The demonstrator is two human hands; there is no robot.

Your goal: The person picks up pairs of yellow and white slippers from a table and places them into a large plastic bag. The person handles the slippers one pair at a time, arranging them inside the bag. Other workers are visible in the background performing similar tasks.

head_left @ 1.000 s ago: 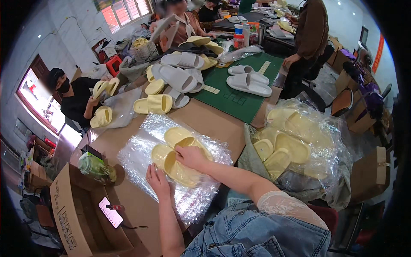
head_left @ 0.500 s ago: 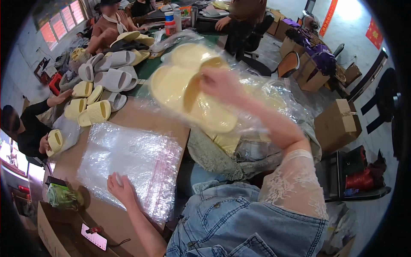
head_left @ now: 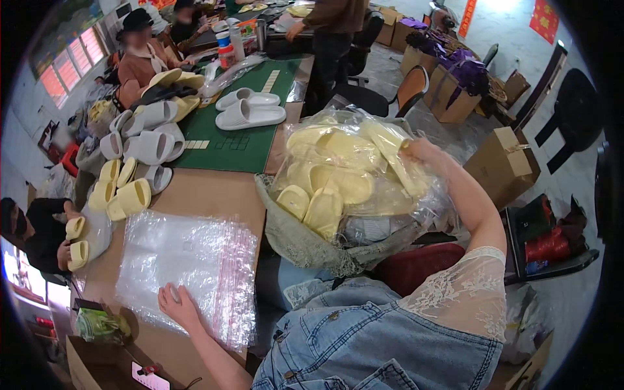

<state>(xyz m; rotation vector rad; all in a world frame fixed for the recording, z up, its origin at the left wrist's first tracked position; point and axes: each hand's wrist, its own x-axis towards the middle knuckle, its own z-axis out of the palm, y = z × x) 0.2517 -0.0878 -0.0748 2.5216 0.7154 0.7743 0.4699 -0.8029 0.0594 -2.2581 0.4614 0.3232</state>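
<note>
My left hand (head_left: pixel 179 307) lies flat, fingers stretched out, on a stack of clear plastic bags (head_left: pixel 185 250) with pinkish edges. Out to the right, my right hand (head_left: pixel 424 155) is closed at the edge of a bagged yellow slipper (head_left: pixel 392 156); its fingertips are partly hidden by plastic. That slipper rests on a heap of other yellow slippers (head_left: pixel 348 188) in clear bags. The heap fills an open grey-green sack (head_left: pixel 286 242) beside the table.
Loose yellow slippers (head_left: pixel 129 199) and grey slippers (head_left: pixel 153 146) lie along the table's left side. A white pair (head_left: pixel 250 117) sits on the green mat (head_left: pixel 237 153). Two co-workers are at the left; another person stands beyond the table. A cardboard box (head_left: pixel 504 166) stands at right.
My right hand has carried the bagged yellow slippers rightward from over the table onto the heap in the sack. The white pair on the mat has come into view. My left hand stays on the bags.
</note>
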